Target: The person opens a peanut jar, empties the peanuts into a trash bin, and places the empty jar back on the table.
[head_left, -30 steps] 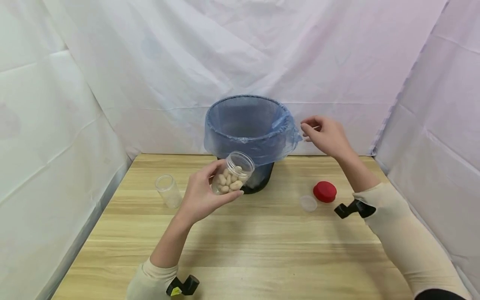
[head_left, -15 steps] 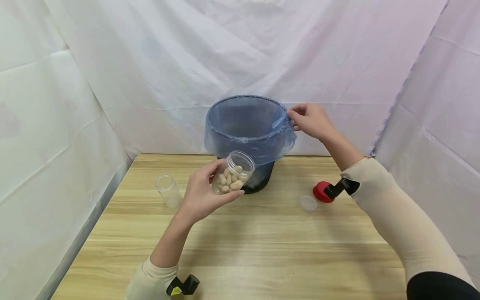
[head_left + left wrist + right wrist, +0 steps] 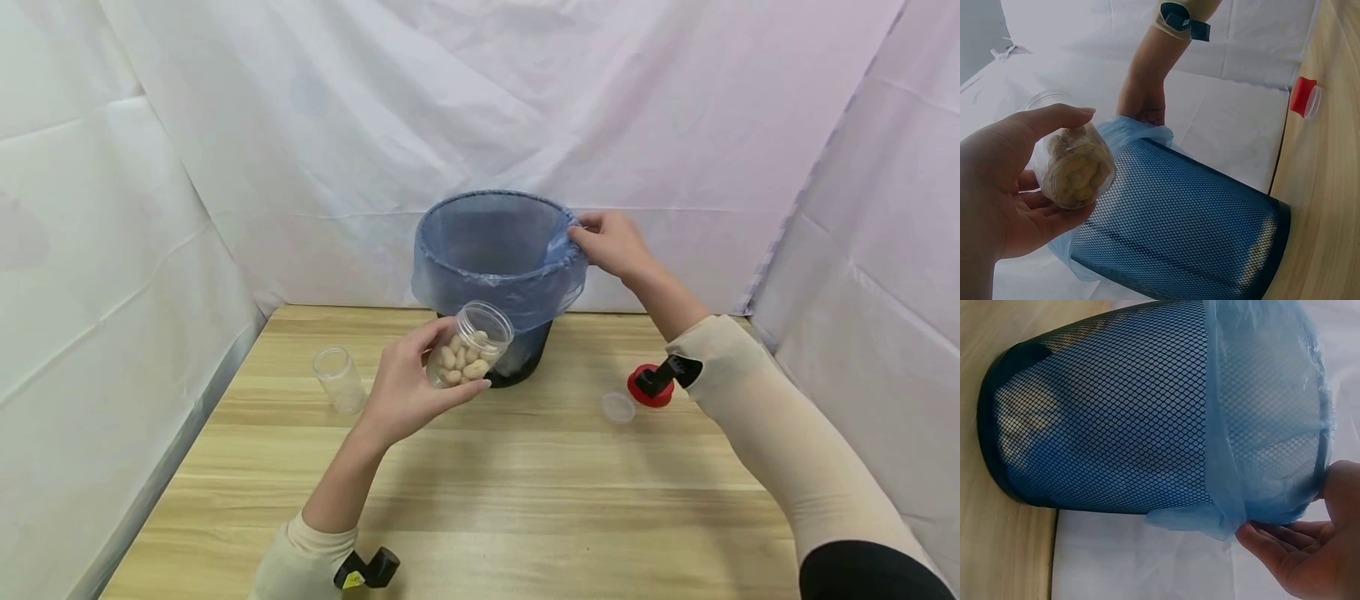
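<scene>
My left hand (image 3: pixel 405 385) grips a clear plastic jar (image 3: pixel 484 321) by its side, in front of the bin. The jar has no lid, tilts to the right and holds several beige, nut-like pieces (image 3: pixel 463 358). A black mesh wastebasket (image 3: pixel 1191 219) stands at the back of the table, lined with a thin blue plastic bag (image 3: pixel 498 293) folded out over the rim. At the rim's right side my right hand (image 3: pixel 615 246) pinches the bag, thumb over the edge and fingers below it in the right wrist view.
A second clear jar (image 3: pixel 342 385) stands open on the left of the wooden table (image 3: pixel 480 508). On the right lie a red lid (image 3: pixel 660 401), partly behind the wrist camera, and a translucent disc (image 3: pixel 617 407). White cloth (image 3: pixel 337 125) hangs around the table.
My right hand has moved left to the bin's rim and taken the bag's edge, and the loose corner there has been drawn in. The left hand and jar have stayed put.
</scene>
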Tool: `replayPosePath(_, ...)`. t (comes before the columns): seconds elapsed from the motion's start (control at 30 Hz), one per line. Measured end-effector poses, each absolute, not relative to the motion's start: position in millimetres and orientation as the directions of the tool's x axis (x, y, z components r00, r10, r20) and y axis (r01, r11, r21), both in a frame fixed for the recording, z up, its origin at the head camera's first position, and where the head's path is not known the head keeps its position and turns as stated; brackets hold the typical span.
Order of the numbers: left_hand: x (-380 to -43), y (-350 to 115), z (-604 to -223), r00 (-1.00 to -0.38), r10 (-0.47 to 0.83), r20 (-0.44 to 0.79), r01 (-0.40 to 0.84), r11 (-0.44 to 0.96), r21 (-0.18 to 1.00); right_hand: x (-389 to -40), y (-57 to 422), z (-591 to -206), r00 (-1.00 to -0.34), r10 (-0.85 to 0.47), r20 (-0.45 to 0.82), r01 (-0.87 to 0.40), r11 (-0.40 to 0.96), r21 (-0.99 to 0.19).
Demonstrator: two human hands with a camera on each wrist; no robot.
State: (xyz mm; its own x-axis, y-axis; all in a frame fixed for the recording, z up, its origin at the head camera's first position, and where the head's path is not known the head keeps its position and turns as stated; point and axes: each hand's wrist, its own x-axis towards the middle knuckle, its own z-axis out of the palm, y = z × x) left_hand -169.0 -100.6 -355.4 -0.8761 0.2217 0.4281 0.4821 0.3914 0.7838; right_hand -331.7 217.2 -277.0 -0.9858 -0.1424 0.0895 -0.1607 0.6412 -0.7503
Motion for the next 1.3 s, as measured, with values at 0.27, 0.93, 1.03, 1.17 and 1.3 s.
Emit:
replayPosePath(0.27, -169.6, -102.1, -355.5, -0.880, 0.220, 0.422, 0.476, 0.389, 0.789, -326.7, 215.6, -275.5, -0.988, -0.116, 0.106, -0.156, 0.661, -0.733)
replayPosePath(0.93, -171.8, -131.6, -345.9, -0.891, 0.183, 0.415, 0.450, 0.458, 0.767, -335.7, 200.0, -277.0, -0.985, -0.119, 0.124, -0.172, 0.682, -0.711)
replayPosePath(1.03, -175.8, -136.8, -340.6, -0.888, 0.192, 0.419, 0.456, 0.493, 0.741, -337.0, 199.5, -277.1, -0.984, -0.117, 0.132, -0.176, 0.672, -0.719)
replayPosePath(1.17, -180.8, -143.4, -331.5, -0.889, 0.212, 0.406, 0.454, 0.533, 0.714, -337.4, 200.4, -277.8, -0.983, -0.113, 0.145, -0.183, 0.676, -0.714)
replayPosePath(1.3, -184.8, -149.6, -319.8, -0.881, 0.233, 0.411, 0.468, 0.551, 0.691, -337.5, 201.4, -278.5, -0.981, -0.118, 0.155, -0.193, 0.689, -0.698)
